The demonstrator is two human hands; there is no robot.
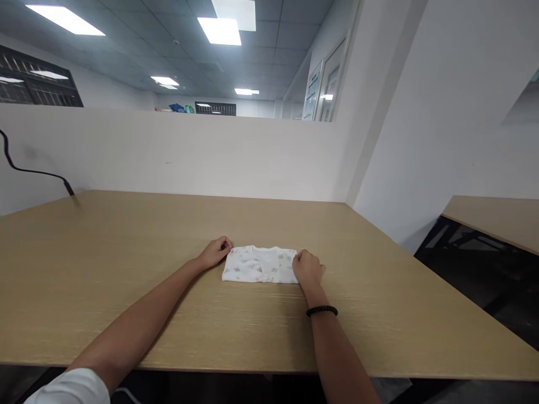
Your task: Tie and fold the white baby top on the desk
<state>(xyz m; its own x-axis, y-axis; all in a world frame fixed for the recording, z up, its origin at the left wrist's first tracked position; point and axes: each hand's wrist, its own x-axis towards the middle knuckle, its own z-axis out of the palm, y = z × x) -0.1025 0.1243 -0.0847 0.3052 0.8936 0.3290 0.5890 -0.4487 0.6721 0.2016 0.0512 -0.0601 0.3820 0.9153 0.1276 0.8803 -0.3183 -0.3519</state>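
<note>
A small white baby shirt (261, 265) with a scattered printed pattern lies folded into a flat rectangle on the wooden table. Its neckline faces the far side, and a snap or button shows near the front edge. My left hand (215, 252) is at the shirt's far left corner, fingers curled and pinched against the fabric. At the right edge, my right hand (309, 269) is closed over the cloth, its fingertips mostly hidden beneath the hand. A black beaded bracelet (322, 310) circles my right wrist.
The tabletop (126, 235) meets a low white partition (219, 157) at the back. A black cable (37, 171) hangs at the far left. To the right, past the table's edge, stands another table (497, 216) against a white wall.
</note>
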